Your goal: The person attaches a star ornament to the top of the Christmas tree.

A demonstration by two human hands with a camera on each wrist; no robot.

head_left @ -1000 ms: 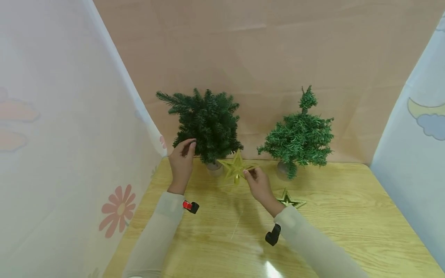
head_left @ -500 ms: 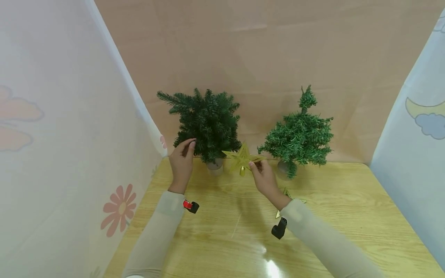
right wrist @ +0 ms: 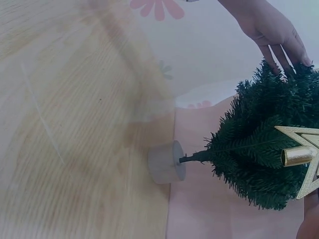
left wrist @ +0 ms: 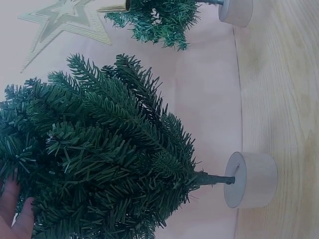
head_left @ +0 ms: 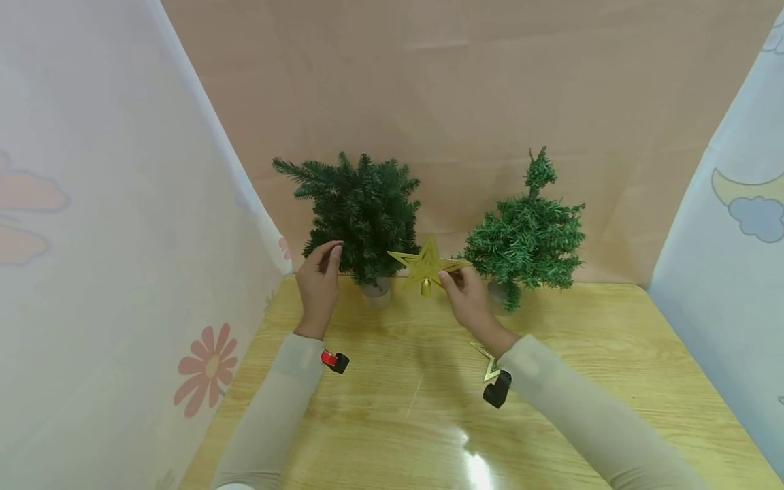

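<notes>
A dark green artificial Christmas tree (head_left: 364, 204) stands upright at the back left, on a round pale base (left wrist: 256, 180). My left hand (head_left: 318, 286) pinches branches at its lower left side; in the right wrist view that hand (right wrist: 279, 32) reaches into the needles, fingertips partly hidden. My right hand (head_left: 471, 299) holds a gold star tree topper (head_left: 427, 262) by its right point, thumb in front. The star is upright in front of the tree's right side, its socket (right wrist: 298, 156) downward, apart from the branches. Another gold star (head_left: 488, 361) lies on the table, partly hidden by my right wrist.
A lighter green Christmas tree (head_left: 527, 238) stands at the back right, close behind my right hand. The wooden table (head_left: 392, 435) ends against a pinkish backdrop (head_left: 459, 102). A patterned cloth wall (head_left: 122, 204) rises close by my left arm.
My right hand has raised the star tree topper and carried it slightly right and farther from me. My left hand has stayed at the dark tree. The star on the table is now more covered.
</notes>
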